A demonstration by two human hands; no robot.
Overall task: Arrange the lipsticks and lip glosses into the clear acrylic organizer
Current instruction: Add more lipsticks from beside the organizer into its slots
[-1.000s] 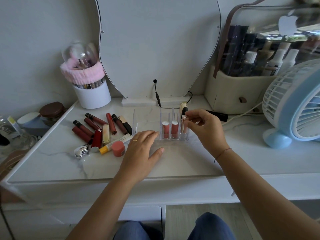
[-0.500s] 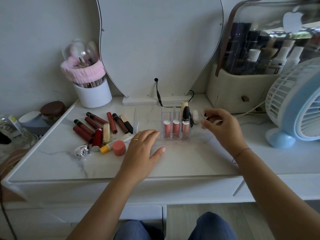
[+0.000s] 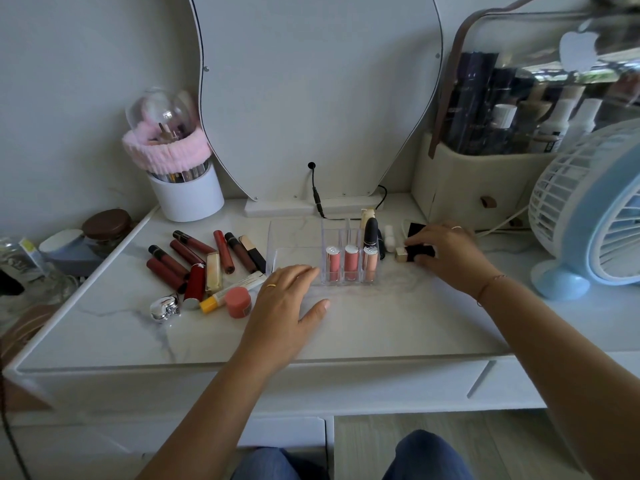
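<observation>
1. Lipsticks and lip glosses: three pink tubes (image 3: 350, 262) stand in the acrylic organizer (image 3: 294, 252) at tabletop centre.
2. Loose pile (image 3: 201, 265) at nine o'clock remains unsorted.
3. Left hand (image 3: 287, 306) rests open, flat; right hand (image 3: 446, 254) closes on a black lipstick (image 3: 417, 252) at three o'clock.

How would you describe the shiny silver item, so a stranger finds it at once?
Start at the white brush cup at the back left, then come forward past the pile of lip products. At its front left corner lies the silver item, the only mirror-bright, rounded piece among red and brown tubes.
</observation>
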